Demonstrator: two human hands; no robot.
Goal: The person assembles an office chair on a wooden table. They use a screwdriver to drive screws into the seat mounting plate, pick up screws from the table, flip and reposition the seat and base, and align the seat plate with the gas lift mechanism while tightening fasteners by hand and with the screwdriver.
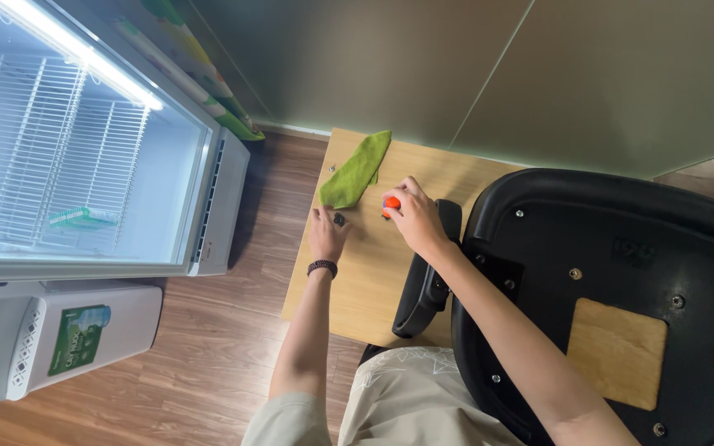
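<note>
Right hand (pixel 413 216) fingers pinched on orange cap (pixel 391 205) above table (pixel 373 281), left hand (pixel 327 231) flat, fingers spread, touching small dark object (pixel 340 220), green cloth (pixel 355 170) at its 12 o'clock, chair (pixel 613 272) at 3 o'clock

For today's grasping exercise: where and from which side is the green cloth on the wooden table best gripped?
Pinch the green cloth at its narrow far end, coming from above. It lies flat and elongated; the left hand crowds its near end, and the right hand holds an orange object beside it.
</note>
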